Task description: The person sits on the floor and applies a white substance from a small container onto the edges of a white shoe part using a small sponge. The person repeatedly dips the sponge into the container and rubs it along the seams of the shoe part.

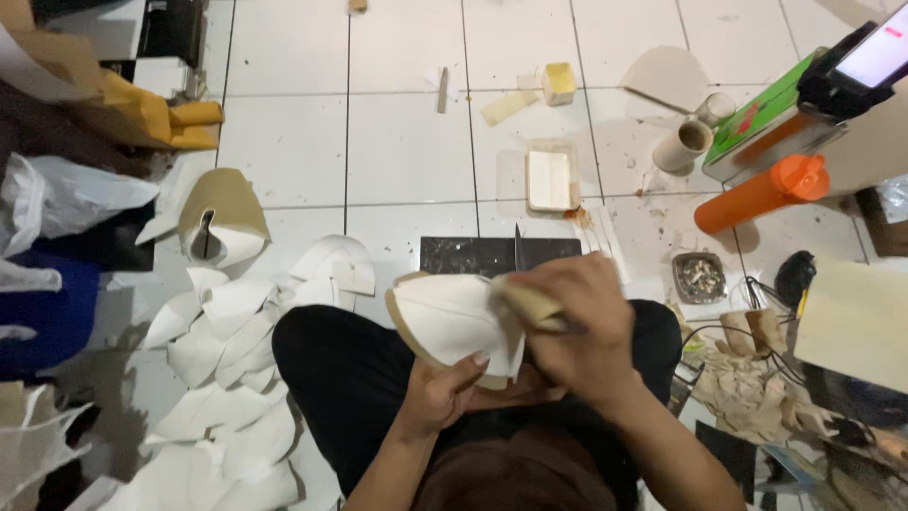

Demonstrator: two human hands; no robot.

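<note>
Both hands work over the lap: the left hand (pixel 445 393) grips the underside of a white curved cut piece (pixel 449 317), while the right hand (pixel 582 326) closes on a tan-wrapped tool (pixel 525 303) pressed to its edge. Judging by the heap of white pieces (pixel 227 378) at left, many seem handled already; this one looks mid-work.

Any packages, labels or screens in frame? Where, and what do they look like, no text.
Phone screen: top right corner, lit pale pink-white, in a black holder.
Green box: under the phone, flat, rectangular, with a red mark.
Orange bottle: lying right of centre, cylindrical, orange cap.
White plastic bag: left edge, crumpled.
No signs visible.
</note>
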